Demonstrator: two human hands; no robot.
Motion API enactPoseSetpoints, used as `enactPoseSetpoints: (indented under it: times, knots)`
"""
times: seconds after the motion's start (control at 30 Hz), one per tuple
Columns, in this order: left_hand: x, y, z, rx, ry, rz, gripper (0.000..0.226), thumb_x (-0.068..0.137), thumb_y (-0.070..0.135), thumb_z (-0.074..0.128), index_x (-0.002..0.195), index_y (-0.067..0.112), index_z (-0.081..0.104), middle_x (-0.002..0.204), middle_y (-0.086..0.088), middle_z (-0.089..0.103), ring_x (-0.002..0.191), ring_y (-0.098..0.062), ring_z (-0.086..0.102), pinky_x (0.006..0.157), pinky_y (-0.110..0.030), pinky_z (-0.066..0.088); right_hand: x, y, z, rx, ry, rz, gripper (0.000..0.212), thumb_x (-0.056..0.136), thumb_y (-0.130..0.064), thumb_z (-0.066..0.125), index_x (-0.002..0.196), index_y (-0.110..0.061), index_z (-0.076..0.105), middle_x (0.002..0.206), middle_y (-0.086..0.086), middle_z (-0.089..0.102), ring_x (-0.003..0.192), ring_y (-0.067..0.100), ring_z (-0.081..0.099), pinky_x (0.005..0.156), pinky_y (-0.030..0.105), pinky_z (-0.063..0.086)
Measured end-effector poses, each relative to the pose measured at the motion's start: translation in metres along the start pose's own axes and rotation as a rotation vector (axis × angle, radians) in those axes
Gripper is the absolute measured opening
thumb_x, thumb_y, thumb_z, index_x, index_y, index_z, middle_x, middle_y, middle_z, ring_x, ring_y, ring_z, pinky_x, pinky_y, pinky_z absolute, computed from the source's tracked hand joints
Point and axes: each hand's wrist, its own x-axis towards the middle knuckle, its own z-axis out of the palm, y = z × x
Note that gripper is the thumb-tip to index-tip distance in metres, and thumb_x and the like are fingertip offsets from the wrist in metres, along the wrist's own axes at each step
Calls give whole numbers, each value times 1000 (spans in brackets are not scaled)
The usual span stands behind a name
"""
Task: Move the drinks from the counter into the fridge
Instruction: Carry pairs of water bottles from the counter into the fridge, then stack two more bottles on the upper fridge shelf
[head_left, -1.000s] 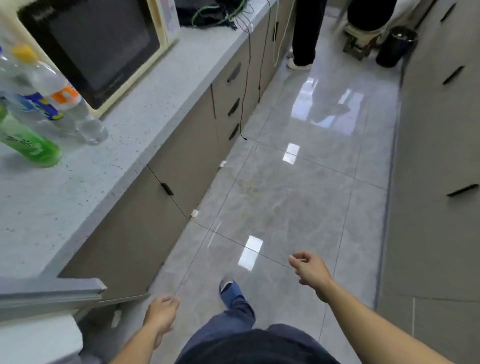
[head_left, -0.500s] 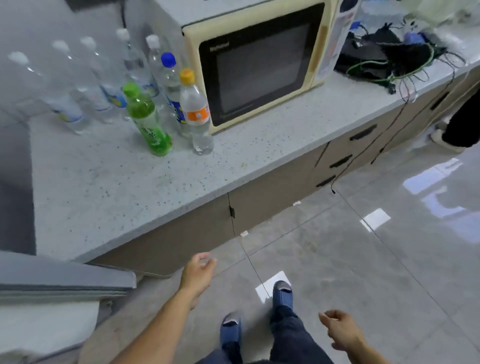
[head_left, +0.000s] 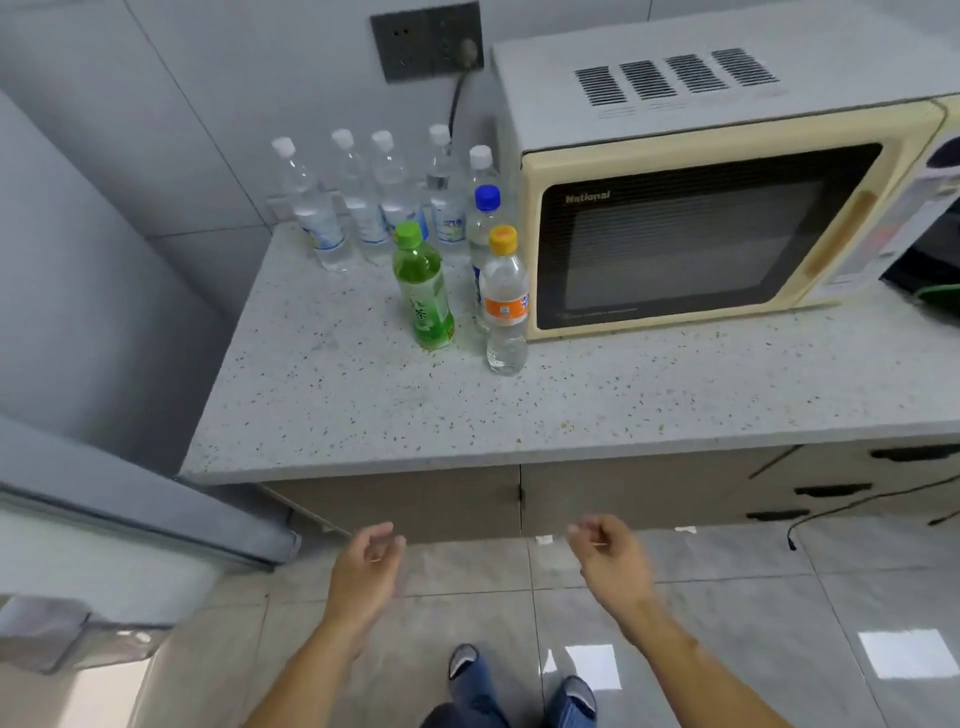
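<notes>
Several drink bottles stand on the speckled counter (head_left: 363, 415) left of the microwave. At the front are a green tea bottle (head_left: 423, 288) and a clear bottle with an orange cap and label (head_left: 504, 301). A blue-capped bottle (head_left: 484, 223) stands behind them, and several white-capped water bottles (head_left: 363, 208) line the wall. My left hand (head_left: 366, 577) and my right hand (head_left: 610, 561) hang below the counter edge, fingers loosely curled, holding nothing. The fridge (head_left: 78, 545) shows at the lower left, with its open door edge.
A cream microwave (head_left: 701, 208) fills the right of the counter, plugged into a dark wall socket (head_left: 428, 44). Cabinet drawers with dark handles (head_left: 831, 491) and a hanging black cable (head_left: 857, 506) are at the right. My feet stand on glossy grey tiles (head_left: 727, 597).
My view has swung left, from the floor to facing the counter and bottles. Both hands have come up and forward toward the counter edge, still holding nothing.
</notes>
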Motion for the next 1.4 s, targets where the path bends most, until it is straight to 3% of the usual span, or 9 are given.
enactPoseSetpoints:
  times: [0.1,0.3,0.63,0.7,0.83,0.93,1.0,1.2,1.4]
  knots:
    - [11,23,-8,-77,49,70,18,95,33,61,111,40,56,119,4,62,107,-15,62,87,-37,57,17,-60,30,6,-76,-198,22,90,-23,70,111,-20,64,96,-5,68,82,3,63,69,10,49]
    - [50,79,-21,-302,152,141,16,95,30,62,103,43,59,113,3,63,100,-13,65,66,-18,56,67,-165,98,8,-144,-438,60,88,-35,71,141,-27,43,138,-9,52,119,10,54,97,32,51]
    - [146,158,-26,-423,357,128,21,94,26,56,114,32,58,119,1,56,91,-3,56,82,-38,58,163,-250,165,-22,-45,-364,115,69,-48,85,153,-37,8,163,-7,16,149,20,22,119,47,30]
    - [163,171,-24,-442,373,106,23,94,26,56,116,32,56,117,3,56,93,-11,59,82,-39,58,175,-257,173,34,-29,-371,106,67,-42,88,148,-40,20,155,-9,32,142,13,34,116,43,34]
    - [197,206,-19,-435,421,106,36,93,28,60,128,29,53,117,6,60,90,-10,60,78,-33,55,192,-268,188,109,45,-441,66,69,-27,87,113,-51,43,102,-33,55,94,-19,52,92,27,49]
    - [226,246,-21,-375,396,171,43,92,33,63,134,31,50,123,9,60,83,5,54,64,-20,43,200,-275,192,138,66,-485,62,73,-23,84,118,-42,46,102,-26,59,93,-8,58,84,22,46]
    - [242,276,-27,-299,374,260,47,92,35,63,136,32,48,125,11,59,85,7,54,71,-23,44,205,-278,192,140,65,-484,61,74,-24,83,121,-38,47,105,-20,61,95,4,60,86,28,49]
    - [282,364,-42,50,258,615,55,92,29,66,143,30,44,138,1,46,107,-12,59,83,-16,40,207,-278,189,97,40,-514,62,78,-21,81,113,-51,40,105,-23,59,96,5,60,85,29,50]
    - [307,402,-43,361,120,804,57,96,26,63,148,26,40,152,3,38,135,-16,42,99,-20,29,211,-275,185,58,-11,-501,64,81,-23,80,114,-52,34,108,-24,55,100,4,58,88,27,49]
